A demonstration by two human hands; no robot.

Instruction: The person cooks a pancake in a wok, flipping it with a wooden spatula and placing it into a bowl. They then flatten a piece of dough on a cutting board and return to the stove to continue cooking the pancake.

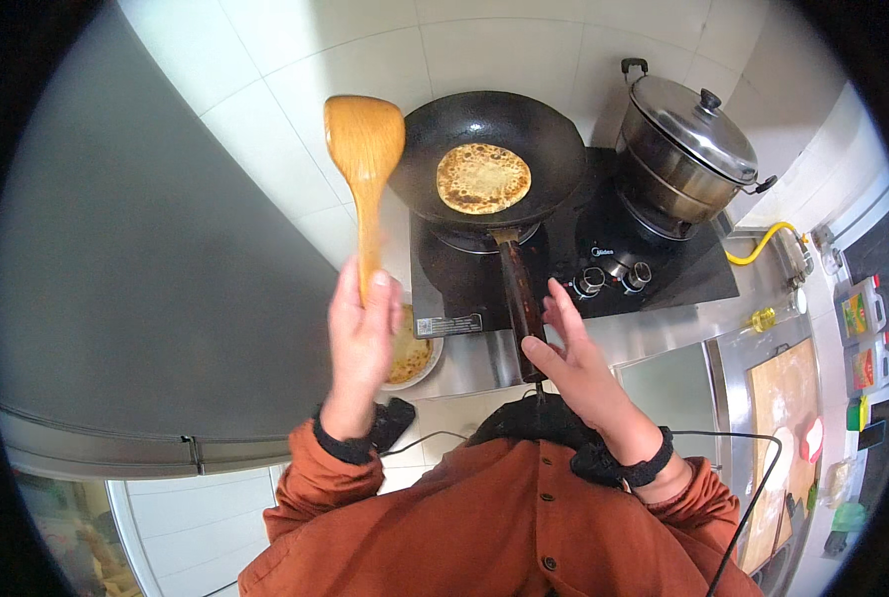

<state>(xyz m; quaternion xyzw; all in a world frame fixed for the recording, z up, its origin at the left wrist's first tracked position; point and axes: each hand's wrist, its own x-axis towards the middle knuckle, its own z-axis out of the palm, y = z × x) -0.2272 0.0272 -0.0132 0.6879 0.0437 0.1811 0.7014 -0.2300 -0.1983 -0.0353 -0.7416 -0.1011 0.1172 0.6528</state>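
Observation:
My left hand [366,321] grips the handle of a wooden spatula [364,149], its blade raised to the left of a black wok [556,142]. Inside the wok lies one round flatbread [483,179], browned in spots. Beside the wok's dark wooden handle [519,298] is my right hand [575,351], fingers apart and the thumb near the handle's end; whether it touches is unclear. Partly hidden behind my left hand, a plate [433,364] holds another browned flatbread [411,351].
The wok sits on a black Midea cooktop [459,298] with two knobs [615,278]. A lidded steel pot [680,149] stands on its right burner. Further right are a yellow hose [765,242], a floury wooden board [784,388] and several bottles. A grey cabinet-like surface [153,283] rises at left.

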